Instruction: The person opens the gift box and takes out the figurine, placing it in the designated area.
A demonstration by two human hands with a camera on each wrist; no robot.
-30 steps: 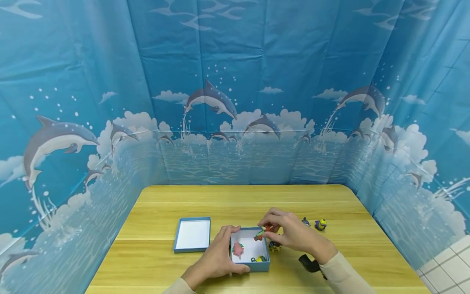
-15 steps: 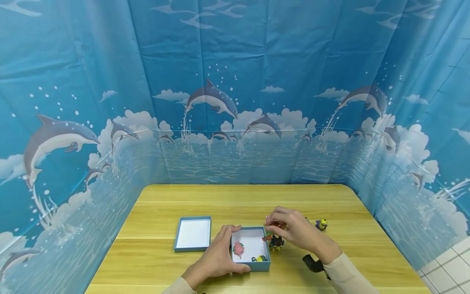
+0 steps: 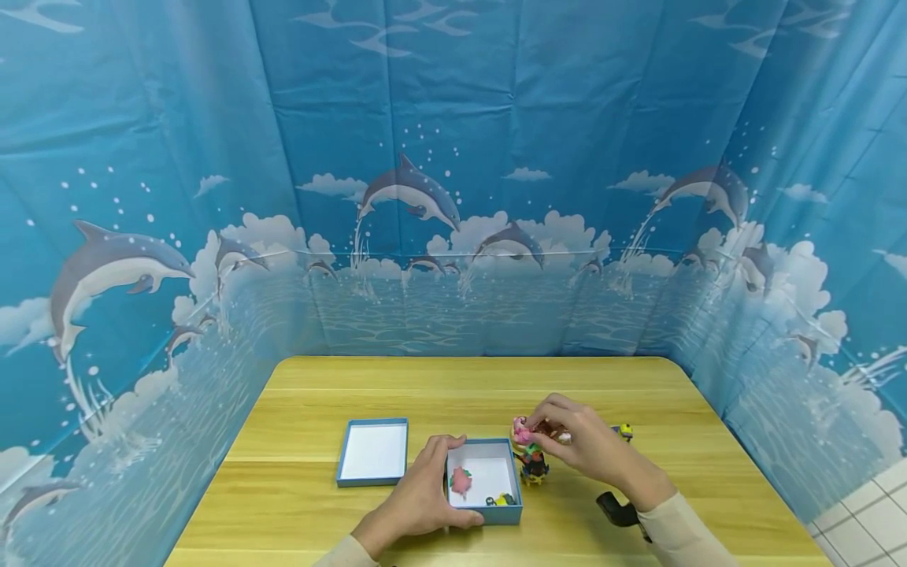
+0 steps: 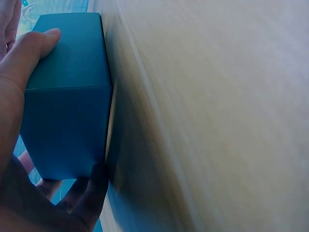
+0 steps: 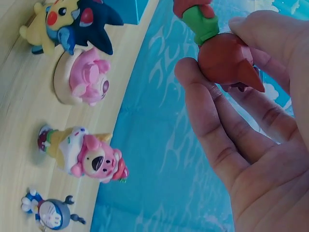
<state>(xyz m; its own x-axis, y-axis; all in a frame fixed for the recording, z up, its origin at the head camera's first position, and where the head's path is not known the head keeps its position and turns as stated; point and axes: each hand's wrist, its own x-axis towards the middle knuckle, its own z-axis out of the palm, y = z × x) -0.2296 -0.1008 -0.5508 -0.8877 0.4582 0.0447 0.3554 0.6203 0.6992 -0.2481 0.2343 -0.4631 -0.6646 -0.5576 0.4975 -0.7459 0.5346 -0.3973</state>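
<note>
My left hand (image 3: pixel 418 492) grips the left side of an open blue box (image 3: pixel 502 516), thumb on its near wall and fingers around the far side. Inside lie a pink figurine (image 3: pixel 460 481) and a small yellow-and-green figurine (image 3: pixel 504 499). Right of the box, my right hand (image 3: pixel 591 445) pinches a toy figurine (image 5: pixel 224 58) by its reddish-brown head, between thumb and fingers. Its green body points away from the palm. Below it on the table stand a dark blue-and-yellow figurine (image 3: pixel 534 469) and a pink figurine on a cream base (image 5: pixel 87 79).
A blue-rimmed white box lid (image 3: pixel 372 449) lies left of the box. Farther right are a pink bear on an ice-cream cone (image 5: pixel 94 157), a small blue figurine (image 5: pixel 50 212) and a yellow-headed figurine (image 3: pixel 625 431). A dolphin-print curtain (image 3: pixel 453 197) surrounds the wooden table (image 3: pixel 305 394).
My right hand has moved right, carrying the red-brown figurine from over the box to beside it. The pink figurine beyond the box has come into sight. My left hand stays on the box.
</note>
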